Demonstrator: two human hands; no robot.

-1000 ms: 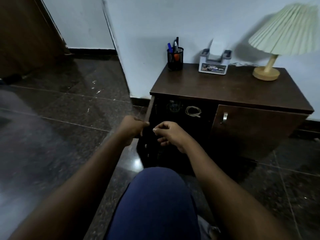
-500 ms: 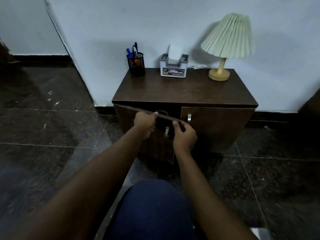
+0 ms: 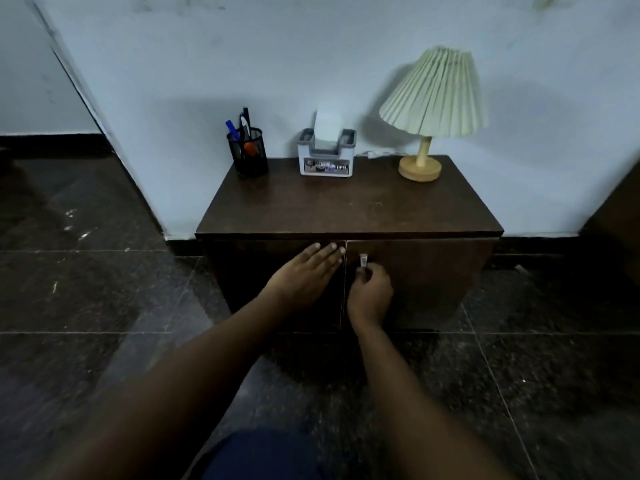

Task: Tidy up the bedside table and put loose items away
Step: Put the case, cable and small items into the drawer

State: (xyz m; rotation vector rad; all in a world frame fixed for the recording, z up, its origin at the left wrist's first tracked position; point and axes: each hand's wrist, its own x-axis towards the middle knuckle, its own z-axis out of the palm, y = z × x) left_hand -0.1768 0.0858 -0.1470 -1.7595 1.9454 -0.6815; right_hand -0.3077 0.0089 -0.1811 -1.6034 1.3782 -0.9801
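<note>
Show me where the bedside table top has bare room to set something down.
The whole front half of the table top is bare, from its front edge back to the row along the wall. Crowded there: pen holder, tissue box, lamp, with only narrow gaps between them.

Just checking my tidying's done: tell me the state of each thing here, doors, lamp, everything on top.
Left door: shut, left hand flat on it.
Right door: shut, right hand pinching its handle.
Lamp: upright, unlit.
Pen holder: upright, holding pens.
Tissue box: upright, tissue sticking out.
</note>
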